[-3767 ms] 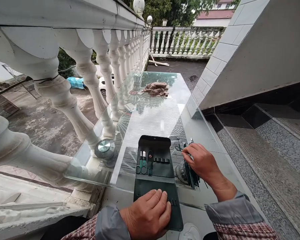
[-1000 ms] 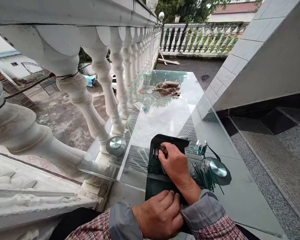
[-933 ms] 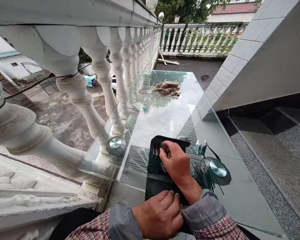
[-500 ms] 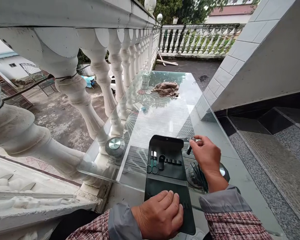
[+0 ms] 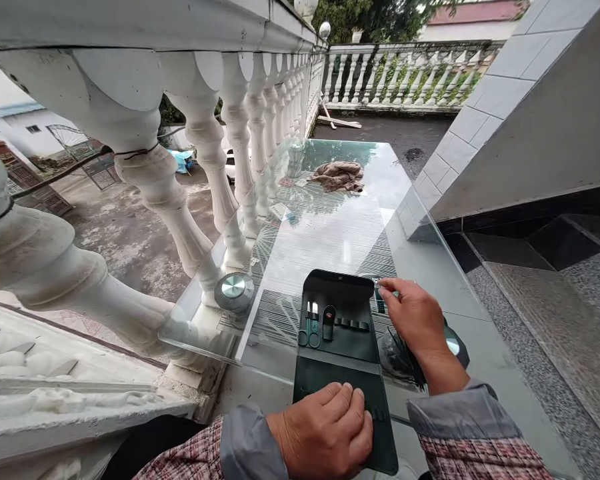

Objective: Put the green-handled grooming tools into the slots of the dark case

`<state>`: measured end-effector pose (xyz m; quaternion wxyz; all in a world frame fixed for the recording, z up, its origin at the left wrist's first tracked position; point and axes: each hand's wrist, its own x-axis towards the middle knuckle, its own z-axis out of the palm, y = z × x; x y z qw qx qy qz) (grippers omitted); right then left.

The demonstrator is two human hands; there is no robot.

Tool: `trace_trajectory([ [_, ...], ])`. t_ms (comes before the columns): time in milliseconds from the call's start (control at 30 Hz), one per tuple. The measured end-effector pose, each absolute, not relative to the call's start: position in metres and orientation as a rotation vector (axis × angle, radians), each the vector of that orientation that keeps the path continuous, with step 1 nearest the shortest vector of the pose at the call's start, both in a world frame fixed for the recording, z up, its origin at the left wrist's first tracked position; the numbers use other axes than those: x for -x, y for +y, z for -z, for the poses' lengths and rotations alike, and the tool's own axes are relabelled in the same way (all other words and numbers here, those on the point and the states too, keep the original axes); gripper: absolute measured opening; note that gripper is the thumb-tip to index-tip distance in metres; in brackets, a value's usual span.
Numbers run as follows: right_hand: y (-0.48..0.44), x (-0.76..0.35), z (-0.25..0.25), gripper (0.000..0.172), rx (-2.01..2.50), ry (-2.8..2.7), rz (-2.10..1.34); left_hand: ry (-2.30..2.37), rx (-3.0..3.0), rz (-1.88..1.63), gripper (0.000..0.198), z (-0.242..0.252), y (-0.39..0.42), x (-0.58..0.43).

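Observation:
A black manicure case (image 5: pixel 337 373) lies unfolded on the glass table. In its upper half are green-handled scissors (image 5: pixel 309 331), a slim light-tipped tool (image 5: pixel 315 315), a small black strapped tab (image 5: pixel 329 323) and a row of loops. My left hand (image 5: pixel 327 427) rests on the lower half, fingers bent and pressed together; what lies under them is hidden. Beyond the case's right edge, my right hand (image 5: pixel 413 310) pinches what looks like nail clippers (image 5: pixel 380 301), dark green with a silver end. My fingers partly cover them.
The glass table (image 5: pixel 330 230) has round metal-capped supports (image 5: pixel 233 287). Thin dark strips (image 5: pixel 410 360) lie beside my right wrist. Farther back are a crumpled brown cloth (image 5: pixel 337 177) and a small packet (image 5: pixel 281 212). White balusters (image 5: pixel 150 180) line the left; stone steps (image 5: pixel 555 300) are at right.
My right hand has lowered the clippers slightly beside the case and turned them, so more green shows. My left hand stays on the case. The view has shifted a little.

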<state>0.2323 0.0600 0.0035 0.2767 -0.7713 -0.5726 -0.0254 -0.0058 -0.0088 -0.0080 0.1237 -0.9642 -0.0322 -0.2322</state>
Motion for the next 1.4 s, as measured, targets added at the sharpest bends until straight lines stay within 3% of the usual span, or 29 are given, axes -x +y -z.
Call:
trace_trajectory([
  [133,0.055,-0.236,0.004,0.022,2.080,-1.787,0.214,-0.093,2.809,0.695,0.036,0.008,-0.009,0.006],
  [300,0.049,-0.220,-0.007,0.022,1.947,-1.688,0.334,-0.107,2.803,0.715,0.035,0.008,-0.009,0.005],
  [400,0.044,-0.195,-0.020,0.024,1.748,-1.558,0.105,-0.105,2.799,0.709,0.036,0.008,-0.009,0.005],
  [467,0.040,-0.180,-0.026,0.035,1.692,-1.477,-0.120,-0.105,2.807,0.688,0.037,0.009,-0.009,0.005],
  [567,0.036,-0.167,-0.032,0.048,1.623,-1.334,-0.170,-0.104,2.818,0.646,0.038,0.010,-0.010,0.005],
  [733,0.027,-0.150,-0.031,0.010,1.461,-1.708,-0.171,-0.101,2.825,0.705,0.037,0.012,-0.010,0.004],
  [967,0.015,-0.127,-0.013,0.010,1.594,-2.246,-0.147,-0.116,2.977,0.741,0.018,0.012,-0.010,-0.001],
  [1400,0.011,-0.128,-0.008,0.017,1.504,-2.405,0.127,-0.073,2.952,0.755,0.019,0.011,-0.008,0.000],
])
